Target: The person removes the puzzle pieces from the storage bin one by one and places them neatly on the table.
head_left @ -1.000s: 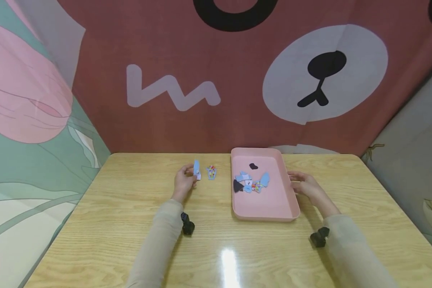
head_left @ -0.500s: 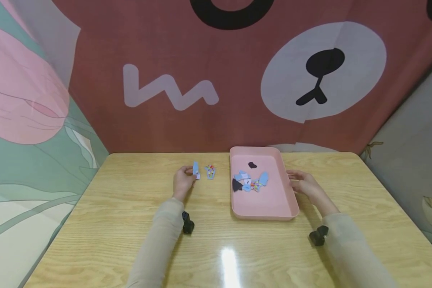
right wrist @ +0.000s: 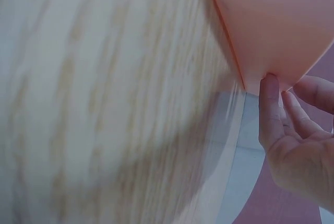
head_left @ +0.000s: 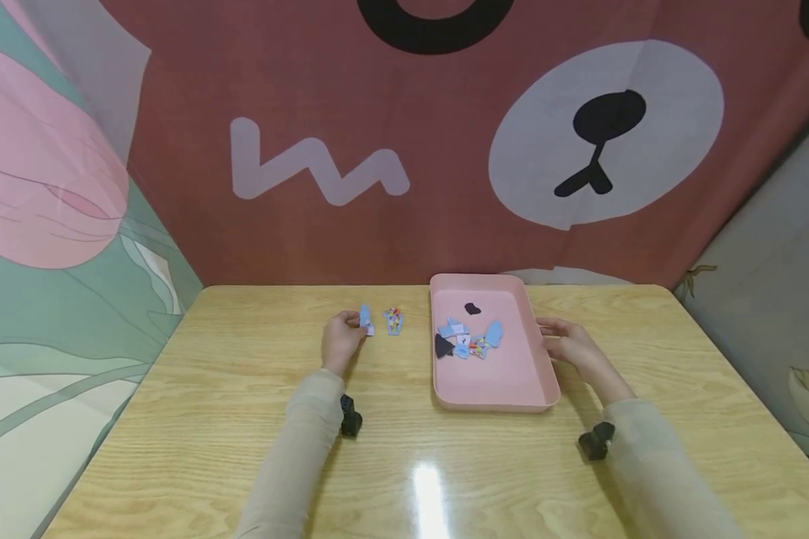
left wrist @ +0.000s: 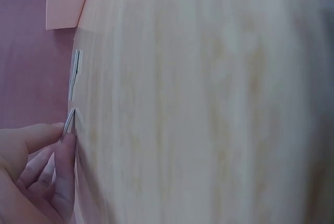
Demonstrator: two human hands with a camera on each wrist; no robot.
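Dotted piece out mid-frame, left hand pinching blue piece; loose-fingered right hand touches tray, more pieces left inside!

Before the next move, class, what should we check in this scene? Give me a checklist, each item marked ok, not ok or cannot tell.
1. Left hand holding the small flat light-blue piece: ok.
2. Flat light-blue piece with multicoloured dots apart from the held one, on the light wooden table: ok.
3. Right hand touching the pink rectangular tray: ok.
4. All pieces out of the tray: not ok; several remain, including a black triangular piece.
5. Held piece's edge touching the table: cannot tell.
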